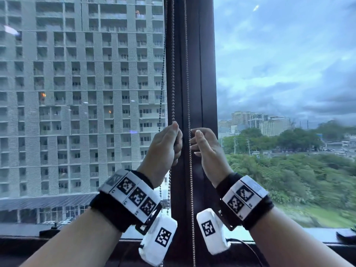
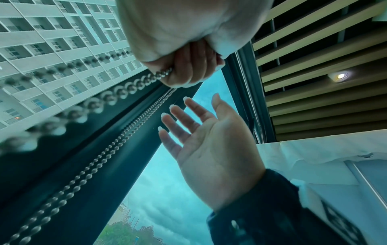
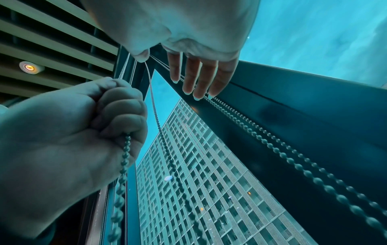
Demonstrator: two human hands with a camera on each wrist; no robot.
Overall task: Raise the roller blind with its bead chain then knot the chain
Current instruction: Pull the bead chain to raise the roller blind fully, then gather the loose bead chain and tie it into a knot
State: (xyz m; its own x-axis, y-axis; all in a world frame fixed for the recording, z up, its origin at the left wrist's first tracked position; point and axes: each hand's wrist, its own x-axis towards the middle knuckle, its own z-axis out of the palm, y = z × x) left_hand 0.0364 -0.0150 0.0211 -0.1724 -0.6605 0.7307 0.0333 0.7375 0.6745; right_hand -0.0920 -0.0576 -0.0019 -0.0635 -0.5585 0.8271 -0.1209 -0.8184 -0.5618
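My left hand [image 1: 174, 145] grips one strand of the bead chain [image 1: 172, 83], fist closed, thumb on top. That strand runs straight up along the dark window mullion [image 1: 204, 74], and its lower end hangs slack below the fist. In the right wrist view the left hand [image 3: 108, 116] is a fist with beads trailing out beneath it. My right hand [image 1: 195, 140] is held up beside a second chain [image 1: 189, 170] on the mullion, fingers straight and holding nothing. The left wrist view shows the right hand [image 2: 209, 140] with its palm spread. The roller blind itself is out of view; the glass is uncovered.
A dark window sill [image 1: 81, 240] runs below the glass, with a small dark object [image 1: 50, 231] at the left and another [image 1: 346, 235] at the far right. Overhead is a slatted ceiling [image 2: 314, 41] with a downlight [image 2: 340, 76].
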